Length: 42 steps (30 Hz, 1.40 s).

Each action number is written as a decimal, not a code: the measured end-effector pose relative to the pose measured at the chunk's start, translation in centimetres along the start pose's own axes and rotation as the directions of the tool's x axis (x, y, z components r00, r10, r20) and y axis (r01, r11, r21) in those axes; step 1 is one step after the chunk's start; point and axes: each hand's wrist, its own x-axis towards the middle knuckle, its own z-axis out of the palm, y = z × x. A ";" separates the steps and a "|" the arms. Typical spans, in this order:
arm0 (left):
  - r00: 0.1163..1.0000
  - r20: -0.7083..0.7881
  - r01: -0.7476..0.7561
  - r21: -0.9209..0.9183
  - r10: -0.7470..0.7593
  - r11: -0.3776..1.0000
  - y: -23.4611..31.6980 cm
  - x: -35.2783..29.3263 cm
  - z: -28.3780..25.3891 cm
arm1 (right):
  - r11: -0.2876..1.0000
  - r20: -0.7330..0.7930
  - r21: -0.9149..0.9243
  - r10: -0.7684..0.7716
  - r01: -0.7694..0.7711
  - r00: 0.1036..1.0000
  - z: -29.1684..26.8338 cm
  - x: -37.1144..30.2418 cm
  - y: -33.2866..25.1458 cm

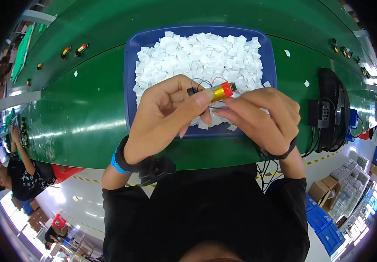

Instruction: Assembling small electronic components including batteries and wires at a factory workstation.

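Note:
My left hand [166, 113] pinches a small cylindrical battery [219, 93] between thumb and fingers. It has a gold wrap and a red band toward its right end, where a small dark metallic piece [233, 87] shows. Thin red and dark wires [203, 81] loop around it, and a black part [191, 91] sits at its left end. Close by the red end, my right hand [267, 115] is closed, thumb and forefinger together beside a wire; what they grip is hidden. Both hands are above a blue tray [129, 83] heaped with small white paper-like pieces [197, 54].
The tray rests on a green workbench [83, 131]. More batteries with wires [82, 49] lie at the far left, others [345, 52] at the far right. A black bag-like item [328, 109] and cables are at the right. A co-worker [20, 170] sits at the left.

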 end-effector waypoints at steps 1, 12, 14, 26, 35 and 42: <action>1.000 0.004 0.008 -0.004 -0.008 1.000 -0.2 -0.1 -0.1 | 1.000 -0.014 0.021 0.017 -0.017 1.000 0.2 -0.1 0.0; 1.000 -0.018 0.014 -0.005 -0.014 1.000 -1.1 -0.3 0.0 | 0.943 -0.023 0.216 0.265 -0.254 0.964 1.0 -0.1 -0.7; 1.000 -0.012 -0.015 -0.003 0.014 1.000 -1.4 -0.2 -0.1 | 0.918 0.001 0.250 0.316 -0.306 0.949 1.0 -0.2 -0.7; 0.987 0.099 0.138 -0.157 -0.124 0.978 -1.9 0.2 -0.6 | 0.947 -0.045 0.216 0.254 -0.239 0.966 0.9 -0.5 -0.6; 0.992 0.108 0.073 -0.093 -0.063 0.993 -2.1 0.2 -0.2 | 0.950 -0.065 0.198 0.257 -0.241 0.964 1.1 -0.7 -0.6; 0.980 0.161 0.142 -0.149 -0.117 0.979 -1.9 0.2 -0.5 | 0.922 -0.043 0.260 0.308 -0.287 0.950 1.0 -0.7 -0.7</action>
